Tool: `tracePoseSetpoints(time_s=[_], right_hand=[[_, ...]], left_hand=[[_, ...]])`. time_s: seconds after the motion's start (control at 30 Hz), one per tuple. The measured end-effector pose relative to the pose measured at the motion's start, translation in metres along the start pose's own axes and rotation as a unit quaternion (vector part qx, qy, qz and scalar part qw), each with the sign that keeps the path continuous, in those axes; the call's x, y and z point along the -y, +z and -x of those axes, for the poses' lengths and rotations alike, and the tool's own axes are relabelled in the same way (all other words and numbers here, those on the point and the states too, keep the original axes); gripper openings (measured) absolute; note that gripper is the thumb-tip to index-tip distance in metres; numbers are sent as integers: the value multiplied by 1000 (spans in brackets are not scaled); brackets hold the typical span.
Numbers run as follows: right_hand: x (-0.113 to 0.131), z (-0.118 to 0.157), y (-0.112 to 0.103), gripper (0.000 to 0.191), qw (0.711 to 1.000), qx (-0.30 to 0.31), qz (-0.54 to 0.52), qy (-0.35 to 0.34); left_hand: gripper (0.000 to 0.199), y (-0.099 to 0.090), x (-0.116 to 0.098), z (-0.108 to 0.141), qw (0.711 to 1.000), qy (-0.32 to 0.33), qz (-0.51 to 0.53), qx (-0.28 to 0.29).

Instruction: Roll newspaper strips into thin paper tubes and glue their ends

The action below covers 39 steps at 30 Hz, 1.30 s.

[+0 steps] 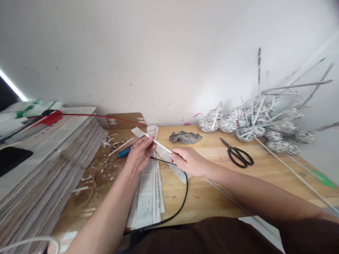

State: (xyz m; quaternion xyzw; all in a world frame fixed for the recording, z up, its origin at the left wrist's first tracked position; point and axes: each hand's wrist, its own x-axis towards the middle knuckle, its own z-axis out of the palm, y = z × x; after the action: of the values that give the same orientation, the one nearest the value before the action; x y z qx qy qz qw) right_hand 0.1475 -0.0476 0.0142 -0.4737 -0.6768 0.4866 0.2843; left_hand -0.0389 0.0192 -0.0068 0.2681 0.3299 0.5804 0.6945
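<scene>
Both hands hold one newspaper strip [162, 151], partly rolled along its upper edge into a thin white tube. My left hand [143, 150] pinches it near the upper left part, thumb and fingers pressed together. Lower down to the right, my right hand [186, 160] is closed on the same strip, and its printed tail hangs out below the fingers. Beneath the hands lies a stack of cut newspaper strips [148, 197]. A black cable [186, 192] loops under the right hand. Close to the left wrist is a blue-handled tool [124, 152], partly hidden.
Piled newspapers [66, 158] stand at the left, bearing a black phone [14, 158]. Paper scraps [106, 173] litter the table beside them. A grey cloth [185, 137] and black scissors [237, 153] lie behind and right. Woven paper bundles [227, 123] with protruding sticks line the wall.
</scene>
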Motion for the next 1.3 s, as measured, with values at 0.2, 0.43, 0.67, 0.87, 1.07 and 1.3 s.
tracePoseSetpoints(time_s=[0.2, 0.43, 0.67, 0.87, 1.07, 1.3], right_hand=[[-12, 7, -2, 35, 947, 169, -252, 102], [-12, 41, -21, 35, 987, 83, -63, 123], [-31, 63, -79, 28, 893, -133, 429, 21], [-74, 38, -127, 31, 811, -231, 533, 65], [-76, 4, -130, 35, 789, -238, 564, 47], [-47, -17, -69, 24, 870, -173, 460, -37]], left_hand=[[6, 0, 3, -1, 1000, -20, -11, -10], [5, -6, 4, -5, 999, 7, -26, -41], [13, -10, 5, -8, 996, 43, -44, -58], [36, -7, 4, -6, 992, 81, -83, -57], [40, -8, 9, -4, 962, 186, -197, -27], [43, -12, 9, -9, 943, 233, -231, -59]])
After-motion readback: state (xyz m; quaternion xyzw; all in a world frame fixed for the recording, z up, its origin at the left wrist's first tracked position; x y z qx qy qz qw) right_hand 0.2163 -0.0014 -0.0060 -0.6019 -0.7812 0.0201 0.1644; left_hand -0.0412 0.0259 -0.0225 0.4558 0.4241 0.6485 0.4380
